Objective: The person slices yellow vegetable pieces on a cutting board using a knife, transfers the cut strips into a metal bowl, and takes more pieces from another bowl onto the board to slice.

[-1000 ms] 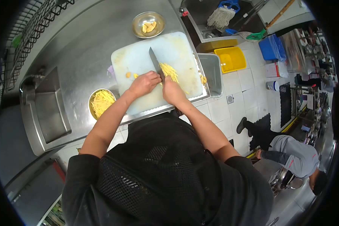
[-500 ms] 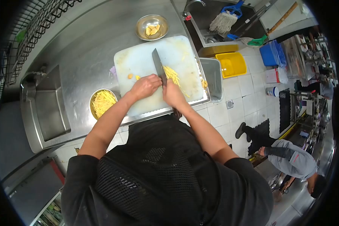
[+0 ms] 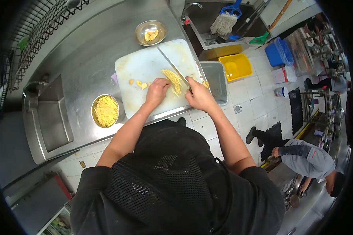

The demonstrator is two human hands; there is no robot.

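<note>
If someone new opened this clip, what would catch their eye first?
Probably the long knife in the right hand, its blade slanting over the pale cutting board. Beside the blade lies a pile of yellow strips, with the left hand at its edge. Next might come the bright yellow tub on the tiled floor, right of the counter.

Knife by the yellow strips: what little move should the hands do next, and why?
Probably the left hand should gather the yellow strips against the knife: they lie in a loose pile between that hand and the blade, which the right hand holds beside them. The metal pot near the cutting board holds similar strips.
</note>
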